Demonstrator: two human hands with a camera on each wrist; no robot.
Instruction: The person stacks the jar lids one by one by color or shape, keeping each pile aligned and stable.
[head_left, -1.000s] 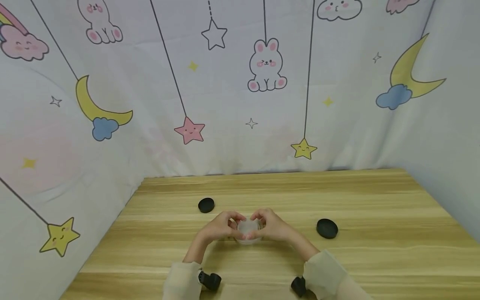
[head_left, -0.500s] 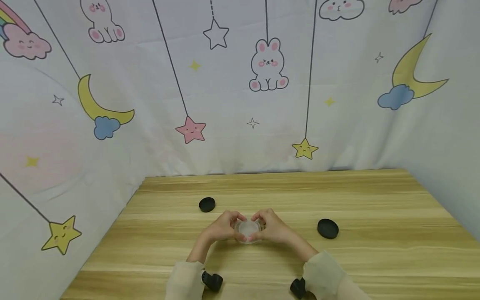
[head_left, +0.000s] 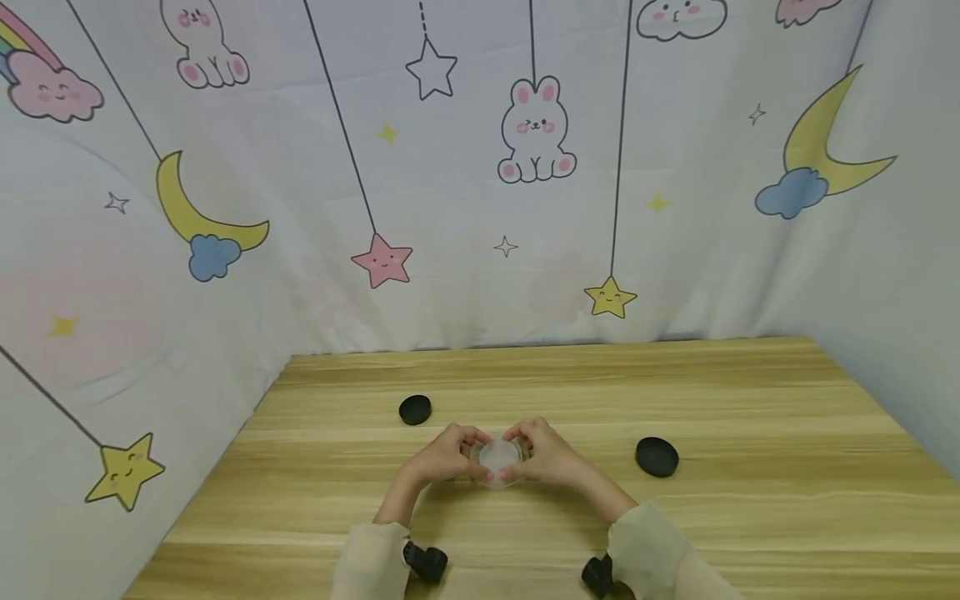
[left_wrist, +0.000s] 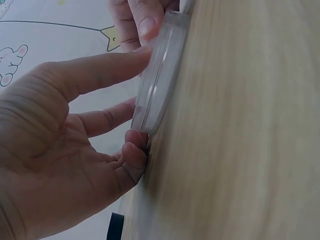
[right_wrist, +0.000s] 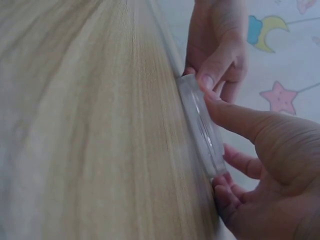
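Note:
A shallow, round, clear plastic dish (head_left: pixel 498 456) sits low over the wooden table between both hands. In the wrist views its rim looks layered, with a thin seam running round the side. My left hand (head_left: pixel 448 454) grips the left edge, thumb (left_wrist: pixel 110 70) on the upper side nearest me and fingers curled round the far edge. Mirroring it, my right hand (head_left: pixel 550 452) holds the right edge, its thumb (right_wrist: pixel 240 119) pressed on the rim beside the left thumb. The thumb tips nearly meet at the dish's near side. The hands partly hide both sides of the dish.
One black round shallow cap (head_left: pixel 415 409) lies at the back left of the wooden table (head_left: pixel 750 517). Another black round cap (head_left: pixel 657 457) lies to the right of the hands. A patterned white curtain (head_left: pixel 465 308) hangs behind the table and along its sides.
The head view has shifted slightly, so the scene sits a touch further right. Both hands keep hold of the clear dish in nearly the same place; the black caps stay put.

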